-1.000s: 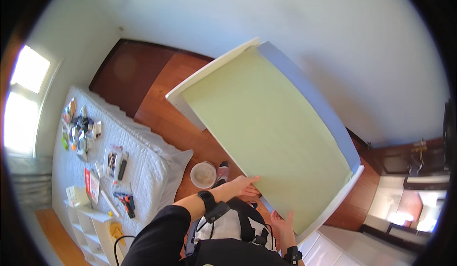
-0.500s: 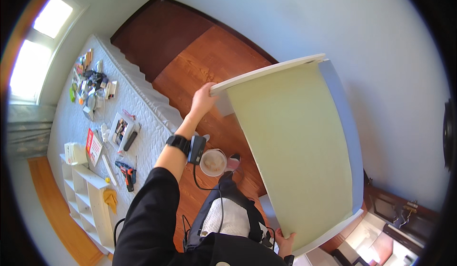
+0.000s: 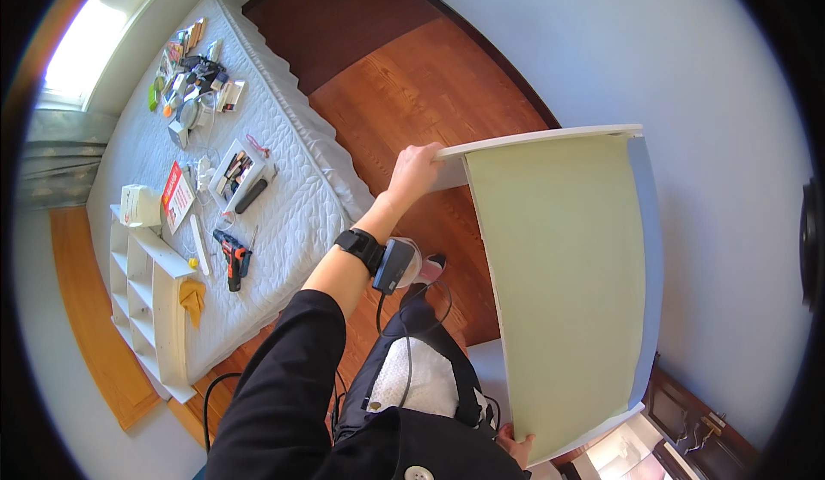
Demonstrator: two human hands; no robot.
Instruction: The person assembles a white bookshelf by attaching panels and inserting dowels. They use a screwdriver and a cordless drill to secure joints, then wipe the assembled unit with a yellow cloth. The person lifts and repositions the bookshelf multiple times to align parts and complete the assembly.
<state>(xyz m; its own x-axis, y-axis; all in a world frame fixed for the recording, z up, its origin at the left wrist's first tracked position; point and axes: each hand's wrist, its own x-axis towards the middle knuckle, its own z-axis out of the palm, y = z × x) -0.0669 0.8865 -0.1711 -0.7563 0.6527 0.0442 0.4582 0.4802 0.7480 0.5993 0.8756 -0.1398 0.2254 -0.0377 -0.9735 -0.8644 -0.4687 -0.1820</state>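
A large boxy furniture piece, perhaps a cabinet, with a pale yellow-green panel [image 3: 563, 282], white edge boards and a blue strip along its far side stands close to the wall. My left hand [image 3: 415, 172] is closed round the corner of its upper white board. Low down, my right hand [image 3: 516, 447] grips the near bottom corner, its thumb over the panel's edge and its other fingers hidden. A black strap with a small dark device [image 3: 394, 265] is on my left wrist, a cable hanging from it. The underside of the piece is out of sight.
To the left is a mattress [image 3: 296, 214] bearing a cordless drill [image 3: 232, 259], a white tray of tools [image 3: 235, 176] and a heap of small items [image 3: 193, 85]. A white shelf unit [image 3: 142, 295] leans at its lower end. A bucket [image 3: 414, 252] on the wooden floor is mostly hidden behind my wrist.
Both hands keep their hold on the piece. In the picture, its upper end and my left hand have shifted right and slightly down. The bed has shifted too, as my view turned.
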